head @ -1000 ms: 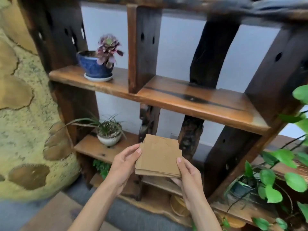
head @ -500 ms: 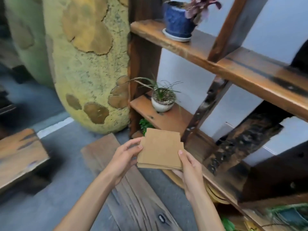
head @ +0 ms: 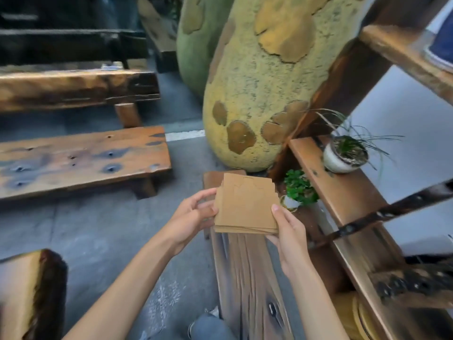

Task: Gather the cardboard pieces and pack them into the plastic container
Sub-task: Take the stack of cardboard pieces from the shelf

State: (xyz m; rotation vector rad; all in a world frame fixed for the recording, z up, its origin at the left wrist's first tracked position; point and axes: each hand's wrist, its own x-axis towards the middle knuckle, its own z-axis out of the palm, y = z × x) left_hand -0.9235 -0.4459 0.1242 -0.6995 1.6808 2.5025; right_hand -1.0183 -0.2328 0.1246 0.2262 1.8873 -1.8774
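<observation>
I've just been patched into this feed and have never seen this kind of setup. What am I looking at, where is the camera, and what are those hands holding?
No machine here: a person wears one wide-angle camera on the head, looking forward and down. The left hand and right hand together hold a stack of cardboard pieces by its side edges, fingers curled round it. Below the stack runs a wooden plank on grey floor. Right is a wooden shelf with a white potted plant; left is a wooden bench. No plastic container is in view.

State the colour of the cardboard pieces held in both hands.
Plain tan-brown cardboard pieces, best seen in the head view.
</observation>
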